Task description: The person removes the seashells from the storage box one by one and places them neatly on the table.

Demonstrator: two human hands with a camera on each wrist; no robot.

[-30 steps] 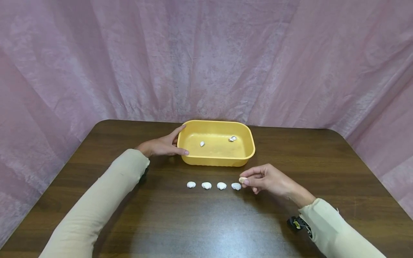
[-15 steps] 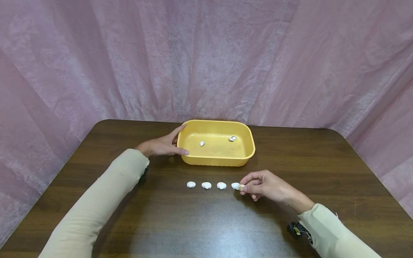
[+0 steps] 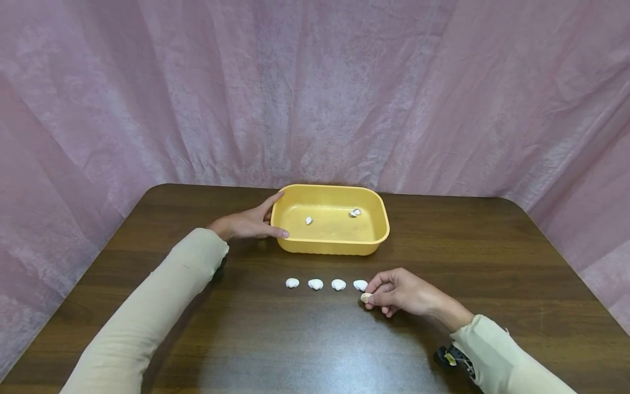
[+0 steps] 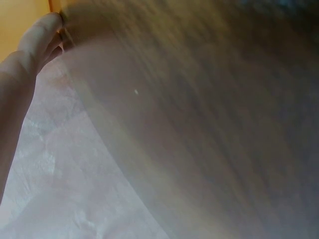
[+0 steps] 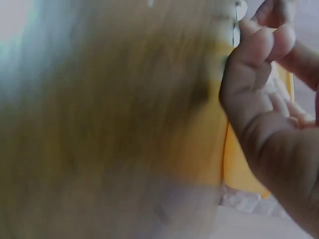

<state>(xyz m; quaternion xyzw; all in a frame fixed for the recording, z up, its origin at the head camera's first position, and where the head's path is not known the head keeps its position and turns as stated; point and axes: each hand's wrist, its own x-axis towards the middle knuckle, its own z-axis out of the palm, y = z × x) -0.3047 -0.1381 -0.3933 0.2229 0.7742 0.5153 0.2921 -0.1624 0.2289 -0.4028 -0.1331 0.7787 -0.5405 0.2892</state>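
Nearer the person than in the earlier head frames, the right hand (image 3: 406, 293) has brought its pinched shell (image 3: 366, 297) to the near side of the rightmost in a row of four white shells (image 3: 315, 284). In the head view, thumb and fingertips come together on that shell's edge, probably because so small a thing needs only a fingertip hold; whether it touches the counter (image 3: 467, 235) cannot be told. The row's even gaps suggest deliberate spacing. Behind it, the yellow tub (image 3: 334, 248) contains a lone shell (image 3: 308, 220) and, farther right, two touching shells (image 3: 355, 213). The left hand (image 3: 248, 222) grips the tub's left end, thumb and finger spread wide to its near and far corners, apparently to steady it.

In the left wrist view, that hand shows at the upper left against yellow plastic; the counter blurs across the rest.

In the right wrist view, thumb and finger bend toward each other, but the held shell is unclear. No brand, label or writing can be read in any view.
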